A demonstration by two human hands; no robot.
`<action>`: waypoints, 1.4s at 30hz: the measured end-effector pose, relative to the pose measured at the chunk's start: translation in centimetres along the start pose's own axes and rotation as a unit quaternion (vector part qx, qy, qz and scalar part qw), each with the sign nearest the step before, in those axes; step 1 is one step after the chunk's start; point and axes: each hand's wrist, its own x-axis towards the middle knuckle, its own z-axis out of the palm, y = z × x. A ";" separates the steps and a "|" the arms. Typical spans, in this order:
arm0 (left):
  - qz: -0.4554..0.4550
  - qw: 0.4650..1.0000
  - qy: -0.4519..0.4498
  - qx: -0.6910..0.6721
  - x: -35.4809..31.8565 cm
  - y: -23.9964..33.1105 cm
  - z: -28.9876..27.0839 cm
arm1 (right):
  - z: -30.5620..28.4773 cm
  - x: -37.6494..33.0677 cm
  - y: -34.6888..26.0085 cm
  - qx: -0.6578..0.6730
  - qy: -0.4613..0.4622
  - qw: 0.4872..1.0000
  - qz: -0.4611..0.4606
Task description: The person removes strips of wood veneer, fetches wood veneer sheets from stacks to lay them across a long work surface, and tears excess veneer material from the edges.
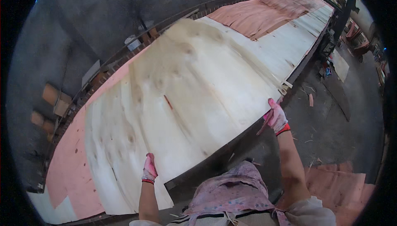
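A large pale wood veneer sheet, with brown knots and a short reddish split, spreads over a long veneer-covered bench. Its far edge looks smeared by motion. At its near left part is my left hand, in a pink-stained white glove, closed at the sheet's edge with the thumb on top; some fingers are hidden. Further right, my right hand, gloved the same way, grips the near right corner, thumb uppermost. A thin reddish-brown strip hangs beside its fingers.
Pink veneer shows along the left of the bench, and reddish veneer sheets lie at its far end. Wood scraps litter the floor at right. Reddish sheets lie low at right. Cardboard boxes stand beyond the bench at left.
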 end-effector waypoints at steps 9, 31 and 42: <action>0.002 0.968 0.154 0.200 0.6 -3.8 0.3 | -12.0 11.7 10.5 -0.004 0.048 0.948 0.316; 0.099 0.829 0.481 0.269 6.8 -1.5 11.7 | -7.8 24.2 11.4 0.010 0.099 0.916 0.389; 0.089 0.884 0.405 0.217 -0.2 -17.3 11.7 | -10.9 24.8 12.6 -0.093 0.049 0.930 0.353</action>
